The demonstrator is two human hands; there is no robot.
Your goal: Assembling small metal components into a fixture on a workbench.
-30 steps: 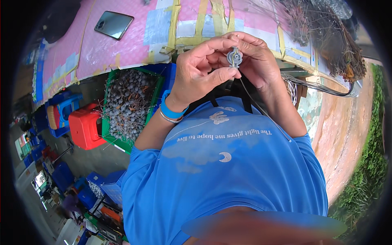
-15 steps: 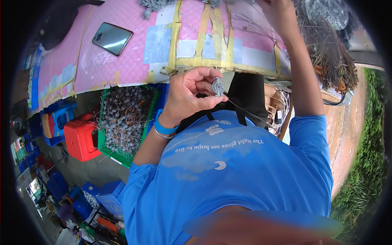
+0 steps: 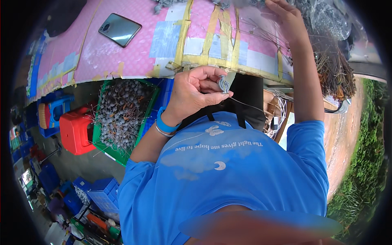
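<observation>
My left hand [image 3: 194,87] is closed in a pinch near the table's front edge, holding a small grey-blue artificial flower [image 3: 223,84]. The flower looks rolled, and its thin wire stem [image 3: 249,105] trails off to the right, in front of my shirt. Farther off, at the upper right, my right hand [image 3: 288,18] reaches over the table with fingers stretched out and nothing visible in them. Close to its fingertips, at the top edge, are grey-blue pieces [image 3: 257,2], blurred and partly cut off. Loose thin wire stems [image 3: 261,34] lie on the table beside that hand.
The pink table [image 3: 122,57] has patches and yellow tape; a phone [image 3: 120,30] lies on it. More grey-blue flowers [image 3: 165,3] sit at the back. Bundled stems [image 3: 337,69] and clear plastic [image 3: 330,20] are at right. A green crate [image 3: 96,132] of wired buds stands left, beside a red stool [image 3: 75,132].
My right hand has shifted slightly right and down in the picture, its fingers showing more. The left hand still holds the flower, now turned a little. The whole view has shifted slightly.
</observation>
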